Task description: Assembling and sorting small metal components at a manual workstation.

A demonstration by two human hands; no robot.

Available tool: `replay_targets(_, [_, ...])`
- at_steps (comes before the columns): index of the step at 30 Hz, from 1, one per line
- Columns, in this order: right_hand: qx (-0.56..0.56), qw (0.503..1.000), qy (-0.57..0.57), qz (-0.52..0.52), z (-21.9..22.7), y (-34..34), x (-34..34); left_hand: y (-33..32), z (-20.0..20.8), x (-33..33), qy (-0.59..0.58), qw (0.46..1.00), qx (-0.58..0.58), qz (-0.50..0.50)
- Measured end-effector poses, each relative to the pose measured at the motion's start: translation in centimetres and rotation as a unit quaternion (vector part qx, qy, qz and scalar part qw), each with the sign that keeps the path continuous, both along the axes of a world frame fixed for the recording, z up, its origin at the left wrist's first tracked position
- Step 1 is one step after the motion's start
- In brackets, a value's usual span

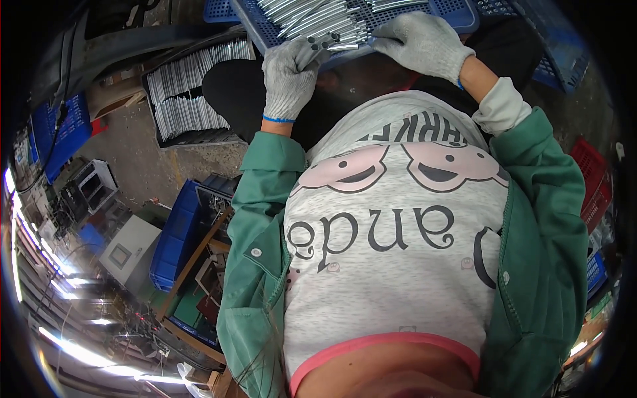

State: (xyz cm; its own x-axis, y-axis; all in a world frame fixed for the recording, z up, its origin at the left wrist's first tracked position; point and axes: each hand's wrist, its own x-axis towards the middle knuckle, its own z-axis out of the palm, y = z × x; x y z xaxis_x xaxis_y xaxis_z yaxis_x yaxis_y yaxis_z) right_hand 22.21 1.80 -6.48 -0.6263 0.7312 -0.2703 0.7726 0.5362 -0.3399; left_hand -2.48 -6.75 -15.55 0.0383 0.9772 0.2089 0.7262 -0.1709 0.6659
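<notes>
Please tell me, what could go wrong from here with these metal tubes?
The left hand holds several tubes together, so one might slip out. In the blue basket, the pile lies partly crossed, so pulling one piece could snag or shift others.

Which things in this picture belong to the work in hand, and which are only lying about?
Work in hand:
- metal rods, some in the left hand
- blue basket holding rods
- probably the black crate of similar rods

Apparently lying about:
- blue bin
- pale box
- red crate
</notes>
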Motion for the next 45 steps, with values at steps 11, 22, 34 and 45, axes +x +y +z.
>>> replay_targets(11, [-0.029, 0.997, 0.057, -0.052, 0.3, 0.6, -2.2, 0.4, 2.4, -1.5, 0.072, 0.991, -0.054, 0.101])
replay_targets(22, [0.041, 0.994, 0.072, -0.065, 0.9, -2.0, -5.7, -0.6, 5.5, -6.3, 0.164, 0.978, -0.091, 0.093])
replay_targets(34, [0.104, 0.948, 0.283, 0.099, 5.8, -7.5, -14.6, -12.3, 12.8, -13.8, -0.108, 0.981, -0.001, 0.161])
replay_targets(45, [0.123, 0.946, 0.218, 0.208, 5.6, -13.4, -23.1, -21.5, 13.1, -18.6, 0.048, 0.975, 0.014, 0.217])
